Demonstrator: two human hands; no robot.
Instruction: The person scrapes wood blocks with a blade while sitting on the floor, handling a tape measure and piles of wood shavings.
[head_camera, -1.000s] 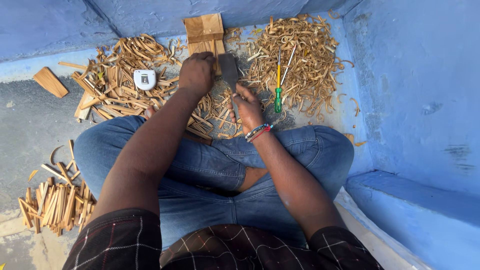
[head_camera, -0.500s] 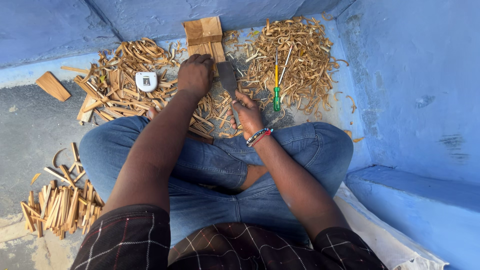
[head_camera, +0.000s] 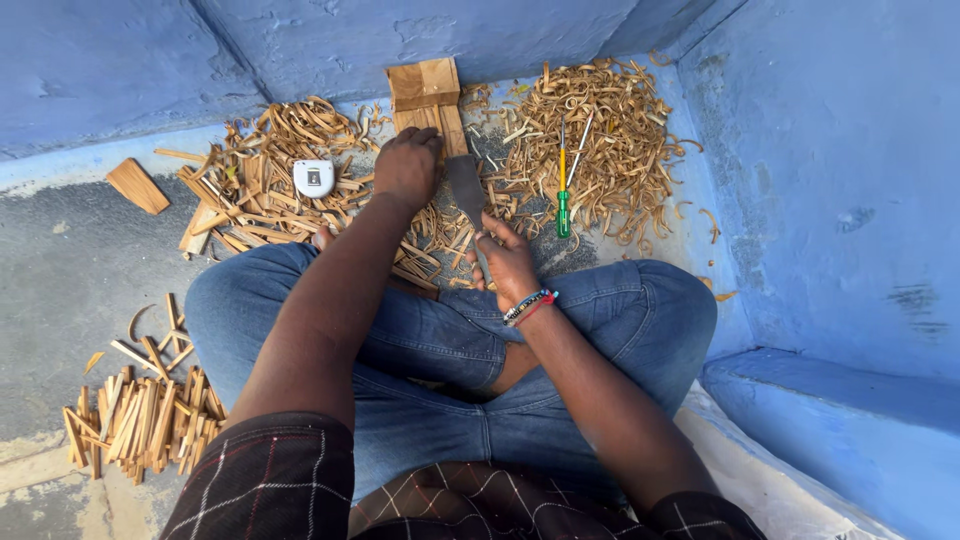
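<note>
I sit cross-legged on the floor in blue jeans. My left hand (head_camera: 407, 165) grips a flat wooden piece (head_camera: 440, 125) that rests against a wooden block (head_camera: 423, 82) near the blue wall. My right hand (head_camera: 507, 262), with beaded bracelets at the wrist, holds the handle of a broad grey blade (head_camera: 465, 188). The blade points up and away from me, its flat side lying just right of the wooden piece.
Curled wood shavings (head_camera: 610, 130) lie heaped to the right, with a green-handled screwdriver (head_camera: 563, 195) on them. More splinters and a small white tape measure (head_camera: 313, 177) lie to the left. A pile of cut sticks (head_camera: 140, 415) sits by my left knee. Blue walls (head_camera: 840, 180) close in behind and on the right.
My right hand and the blade have shifted slightly nearer the wooden piece. My left hand stays on the wood.
</note>
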